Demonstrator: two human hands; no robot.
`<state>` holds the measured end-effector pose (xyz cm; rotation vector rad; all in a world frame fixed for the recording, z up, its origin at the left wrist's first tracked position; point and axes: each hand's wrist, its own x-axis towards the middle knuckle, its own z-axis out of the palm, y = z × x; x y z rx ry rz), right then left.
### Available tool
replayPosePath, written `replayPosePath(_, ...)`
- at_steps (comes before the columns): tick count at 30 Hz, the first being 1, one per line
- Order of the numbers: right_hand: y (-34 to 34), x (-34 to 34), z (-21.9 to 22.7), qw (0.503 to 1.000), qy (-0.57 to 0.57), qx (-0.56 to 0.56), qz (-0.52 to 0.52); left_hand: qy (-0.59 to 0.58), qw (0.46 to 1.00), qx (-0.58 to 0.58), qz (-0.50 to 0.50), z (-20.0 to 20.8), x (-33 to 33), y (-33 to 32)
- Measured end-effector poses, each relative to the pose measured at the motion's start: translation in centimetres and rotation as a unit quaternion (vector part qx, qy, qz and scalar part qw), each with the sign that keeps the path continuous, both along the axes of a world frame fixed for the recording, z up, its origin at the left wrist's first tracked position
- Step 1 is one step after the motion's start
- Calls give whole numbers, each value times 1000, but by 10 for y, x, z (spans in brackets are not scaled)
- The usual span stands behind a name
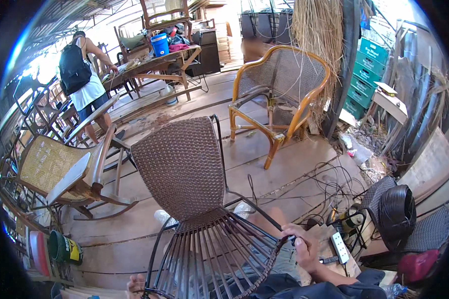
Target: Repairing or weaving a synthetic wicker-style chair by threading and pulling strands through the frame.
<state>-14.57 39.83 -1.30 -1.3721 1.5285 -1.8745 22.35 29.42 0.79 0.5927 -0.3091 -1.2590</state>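
A dark brown woven chair (184, 167) stands tilted in front of me, close to my lap. Its backrest is tightly woven, while spaced strands (209, 249) fan across the seat to a wrapped rim. At the seat's right corner, my right hand (305, 247) is closed on the dark chair frame, fingers bent round it. A small dark piece shows between thumb and fingers, too small to name. Low on the left, my left hand (136, 285) has curled fingers beside the frame's left corner. What it grips, if anything, is hidden.
A rattan armchair (284, 94) stands ahead; a rocking chair (70, 172) is left. Loose dark strands (329, 187) litter the floor near a white power strip (339, 248) and coiled strand (398, 212). A green bucket (65, 247) sits left. Another person (87, 74) stands at a far workbench (154, 62).
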Motion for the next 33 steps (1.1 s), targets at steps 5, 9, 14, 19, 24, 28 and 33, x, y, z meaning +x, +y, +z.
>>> replayPosePath(5,26,5,-35,994,-31,91,-53,-564,821,-76,-44,-88,52,8)
replayPosePath(9,32,-2,-78,981,-4,164,-101,-702,699,27,-133,-49,-5,17)
replayPosePath(14,38,-20,-115,965,26,227,-125,-272,903,207,-260,-106,8,-1)
replayPosePath(19,31,-23,-122,918,190,340,-71,-571,749,221,-255,-134,9,-1)
replayPosePath(24,-39,-42,-108,959,102,213,-157,-933,345,-41,-99,-74,-41,-34)
replayPosePath(28,-116,-43,-103,910,-192,366,-28,-828,489,-176,-213,-85,-116,-94)
replayPosePath(33,-204,-67,-234,817,-170,552,8,-736,485,-317,-349,-145,-233,-156)
